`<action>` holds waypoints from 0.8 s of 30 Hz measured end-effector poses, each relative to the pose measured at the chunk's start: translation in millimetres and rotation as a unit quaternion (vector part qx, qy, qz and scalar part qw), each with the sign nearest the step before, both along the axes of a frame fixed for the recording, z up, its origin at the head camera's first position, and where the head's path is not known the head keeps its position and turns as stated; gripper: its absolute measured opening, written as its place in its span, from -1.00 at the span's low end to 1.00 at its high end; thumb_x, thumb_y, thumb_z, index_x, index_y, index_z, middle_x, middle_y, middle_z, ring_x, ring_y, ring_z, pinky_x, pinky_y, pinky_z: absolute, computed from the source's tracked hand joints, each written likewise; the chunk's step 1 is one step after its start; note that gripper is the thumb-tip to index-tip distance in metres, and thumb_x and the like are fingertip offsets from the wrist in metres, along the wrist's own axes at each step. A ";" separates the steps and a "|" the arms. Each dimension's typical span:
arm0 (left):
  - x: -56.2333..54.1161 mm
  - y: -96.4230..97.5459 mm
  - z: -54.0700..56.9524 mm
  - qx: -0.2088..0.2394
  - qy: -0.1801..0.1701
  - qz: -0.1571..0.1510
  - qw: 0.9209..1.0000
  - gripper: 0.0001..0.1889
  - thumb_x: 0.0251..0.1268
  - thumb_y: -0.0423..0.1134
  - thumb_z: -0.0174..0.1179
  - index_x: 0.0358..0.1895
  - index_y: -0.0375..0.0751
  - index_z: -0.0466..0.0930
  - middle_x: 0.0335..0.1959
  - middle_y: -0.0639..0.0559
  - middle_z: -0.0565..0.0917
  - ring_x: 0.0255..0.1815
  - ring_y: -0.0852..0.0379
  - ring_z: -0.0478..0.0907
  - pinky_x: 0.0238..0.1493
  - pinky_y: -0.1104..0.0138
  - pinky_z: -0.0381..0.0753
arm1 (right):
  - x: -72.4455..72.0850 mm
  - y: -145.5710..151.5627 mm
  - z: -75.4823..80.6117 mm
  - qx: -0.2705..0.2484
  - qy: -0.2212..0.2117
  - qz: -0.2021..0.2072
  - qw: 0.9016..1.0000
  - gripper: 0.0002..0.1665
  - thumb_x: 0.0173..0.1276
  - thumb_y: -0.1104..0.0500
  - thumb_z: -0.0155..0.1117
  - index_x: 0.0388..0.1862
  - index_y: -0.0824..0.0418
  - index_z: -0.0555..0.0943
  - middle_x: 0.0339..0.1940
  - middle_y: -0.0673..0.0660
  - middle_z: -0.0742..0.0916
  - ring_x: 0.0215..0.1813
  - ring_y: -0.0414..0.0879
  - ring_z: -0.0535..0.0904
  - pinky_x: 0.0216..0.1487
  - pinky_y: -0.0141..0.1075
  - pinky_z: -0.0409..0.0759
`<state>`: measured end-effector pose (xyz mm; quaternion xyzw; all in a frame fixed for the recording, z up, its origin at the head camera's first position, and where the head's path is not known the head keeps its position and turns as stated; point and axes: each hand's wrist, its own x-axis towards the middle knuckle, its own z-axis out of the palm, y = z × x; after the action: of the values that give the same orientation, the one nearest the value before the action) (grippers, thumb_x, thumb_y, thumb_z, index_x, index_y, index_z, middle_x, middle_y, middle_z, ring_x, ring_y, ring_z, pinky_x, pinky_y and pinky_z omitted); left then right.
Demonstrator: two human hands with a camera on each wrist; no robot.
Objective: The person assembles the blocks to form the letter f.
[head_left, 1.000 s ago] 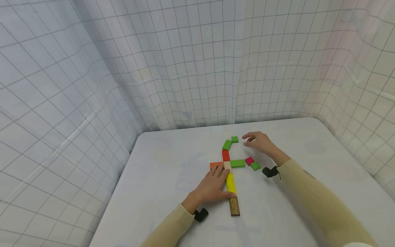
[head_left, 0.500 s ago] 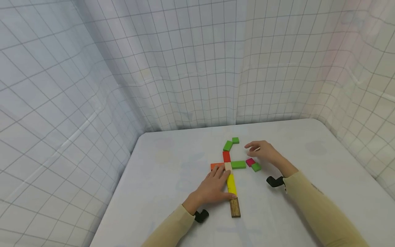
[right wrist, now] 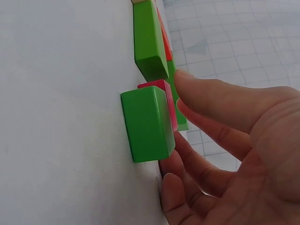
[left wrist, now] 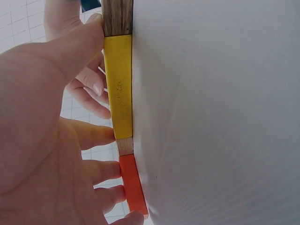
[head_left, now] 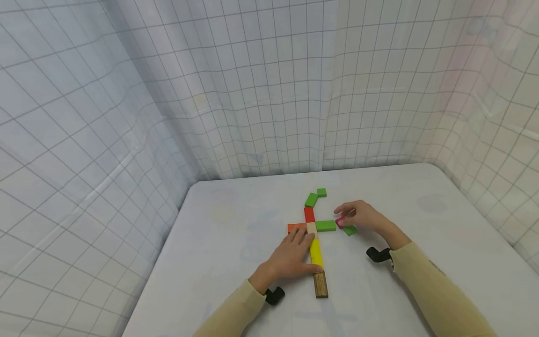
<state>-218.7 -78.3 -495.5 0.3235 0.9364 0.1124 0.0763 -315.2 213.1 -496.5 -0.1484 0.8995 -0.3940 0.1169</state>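
Note:
My left hand [head_left: 290, 255] lies spread over a row of flat wooden blocks. Its fingertips touch the orange block [left wrist: 133, 185] and the pale block [left wrist: 125, 146]; its thumb rests where the yellow block [head_left: 316, 255] meets the brown block [head_left: 321, 285]. Over a pink block [right wrist: 169, 101] and a dark green block [right wrist: 144, 124], which lie against each other, hovers my right hand [head_left: 364, 219]. Its thumb and fingers are loosely bent around the pair, with no grip visible. A lighter green block [head_left: 326, 226] and a red block [head_left: 309, 215] extend from the pale one.
Beyond the red block, a tilted green block [head_left: 311, 200] leads to a small green block [head_left: 322, 192]. All of them lie on a white-covered table [head_left: 227, 224]. White grid-patterned curtains [head_left: 252, 93] hang behind and at both sides.
My right hand has come nearer and down, from beside the far small green block to the pink and dark green pair. The left hand stays in place over the row.

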 end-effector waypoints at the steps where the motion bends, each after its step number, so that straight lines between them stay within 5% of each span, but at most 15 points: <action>1: 0.0 -0.1 0.2 0.000 0.000 0.001 1.000 0.04 0.21 0.47 0.13 0.60 -0.09 0.09 0.63 -0.13 0.00 0.61 -0.14 -0.06 0.51 -0.04 0.12 | 0.4 -0.2 0.1 0.002 0.002 0.001 1.000 -0.60 0.30 0.16 0.46 0.13 0.14 0.71 -0.05 0.09 0.73 -0.02 0.04 0.59 0.08 0.00 0.59; 14: 0.9 -0.3 -0.1 -0.009 -0.003 0.005 1.000 0.04 0.22 0.48 0.12 0.61 -0.09 0.07 0.63 -0.13 -0.02 0.62 -0.15 -0.09 0.52 -0.02 0.10 | 5.7 -4.4 -2.8 0.010 0.002 -0.013 1.000 -0.61 0.26 0.11 0.52 0.07 0.13 0.74 -0.05 0.05 0.70 -0.06 -0.01 0.52 -0.03 -0.16 0.56; 24: 0.3 0.6 -0.7 -0.010 -0.005 0.006 1.000 0.05 0.21 0.49 0.11 0.62 -0.08 0.06 0.64 -0.12 -0.04 0.63 -0.14 -0.11 0.52 -0.02 0.08 | 5.7 -4.6 -1.1 0.035 0.005 -0.019 0.999 -0.69 0.26 0.12 0.52 -0.02 0.14 0.77 -0.11 0.05 0.68 -0.08 0.00 0.51 -0.02 -0.10 0.57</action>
<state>-218.4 -77.8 -496.2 0.3170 0.9389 0.1053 0.0830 -309.5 208.5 -497.6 -0.1290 0.9162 -0.3632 0.1096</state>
